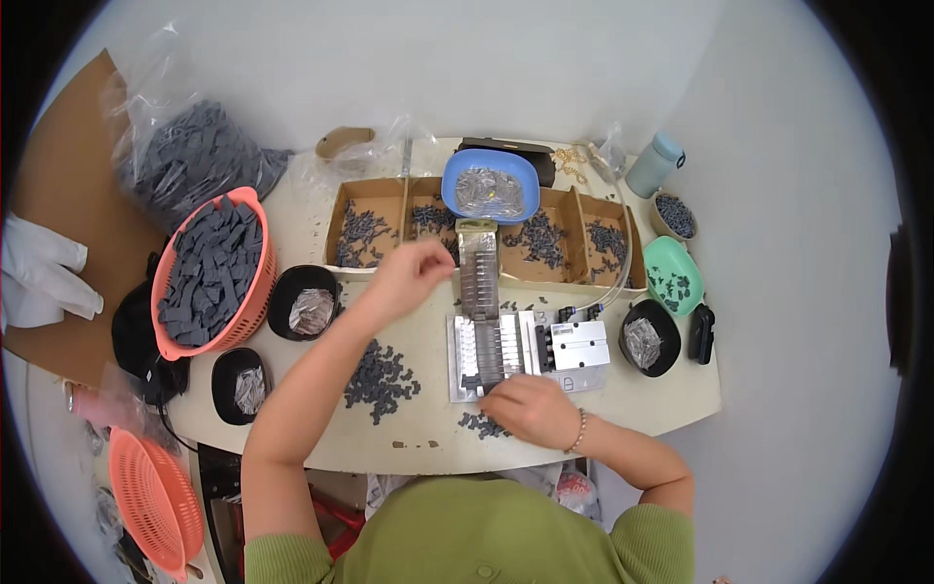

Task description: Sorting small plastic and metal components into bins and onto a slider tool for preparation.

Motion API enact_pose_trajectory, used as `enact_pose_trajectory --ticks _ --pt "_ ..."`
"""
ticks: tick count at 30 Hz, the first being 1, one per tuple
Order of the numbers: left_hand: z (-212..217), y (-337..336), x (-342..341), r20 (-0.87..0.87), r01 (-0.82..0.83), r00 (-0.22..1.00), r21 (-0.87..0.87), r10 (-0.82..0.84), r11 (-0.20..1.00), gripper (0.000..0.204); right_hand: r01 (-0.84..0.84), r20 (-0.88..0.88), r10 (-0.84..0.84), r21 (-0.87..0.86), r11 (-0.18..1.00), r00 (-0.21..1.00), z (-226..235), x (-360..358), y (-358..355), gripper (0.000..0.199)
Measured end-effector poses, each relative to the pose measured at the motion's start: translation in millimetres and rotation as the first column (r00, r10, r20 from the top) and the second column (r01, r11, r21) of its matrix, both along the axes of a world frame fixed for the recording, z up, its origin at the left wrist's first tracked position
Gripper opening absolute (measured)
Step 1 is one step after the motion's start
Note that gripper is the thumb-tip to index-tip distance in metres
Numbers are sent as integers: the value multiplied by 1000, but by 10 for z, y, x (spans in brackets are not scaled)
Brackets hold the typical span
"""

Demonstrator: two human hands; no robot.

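Observation:
My left hand [413,277] is raised beside the upper end of a clear slotted guide [479,273], its fingertips pinched together. Whatever it may hold is too small to make out. The guide runs down onto a metal fixture [520,355] with white toothed rows and a silver block [577,345] on its right. At the fixture's front edge my right hand [533,413] rests with curled fingers, thumb and forefinger closed near a dark grey strip. Its own fingers hide what is in them. Small dark grey parts [482,424] lie just in front of it.
A blue bowl [453,195] of thin metal pieces stands behind the guide. Divided cardboard trays [545,200], black bowls [279,302], a green bowl [689,255] and an orange basket [269,268] surround the work. Loose grey parts [377,380] lie left of the fixture; air hoses [623,277] curve right.

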State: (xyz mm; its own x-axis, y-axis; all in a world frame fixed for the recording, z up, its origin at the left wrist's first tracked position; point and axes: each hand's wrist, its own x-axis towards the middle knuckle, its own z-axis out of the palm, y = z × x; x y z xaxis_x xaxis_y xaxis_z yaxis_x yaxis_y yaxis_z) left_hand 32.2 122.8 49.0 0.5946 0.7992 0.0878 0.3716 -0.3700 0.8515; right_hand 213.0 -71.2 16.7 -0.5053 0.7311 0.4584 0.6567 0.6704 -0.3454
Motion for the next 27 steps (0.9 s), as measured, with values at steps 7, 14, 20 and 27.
enact_pose_trajectory --ticks 7,14,20,27 --pt "-289 -920 -170 -36 121 993 167 -116 979 9 -44 302 14 92 995 953 -194 -399 -142 18" --pt "-563 -1148 -208 -204 291 956 757 -211 585 21 78 3 -78 23 997 997 -48 -162 -69 23" --pt "-481 -1375 -233 -337 338 938 831 -83 442 34 152 -221 -230 -321 935 948 87 94 203 16" --pt "-480 -1663 -95 -492 376 861 785 127 492 41 167 -36 -168 -35 985 985 -94 7 462 8"
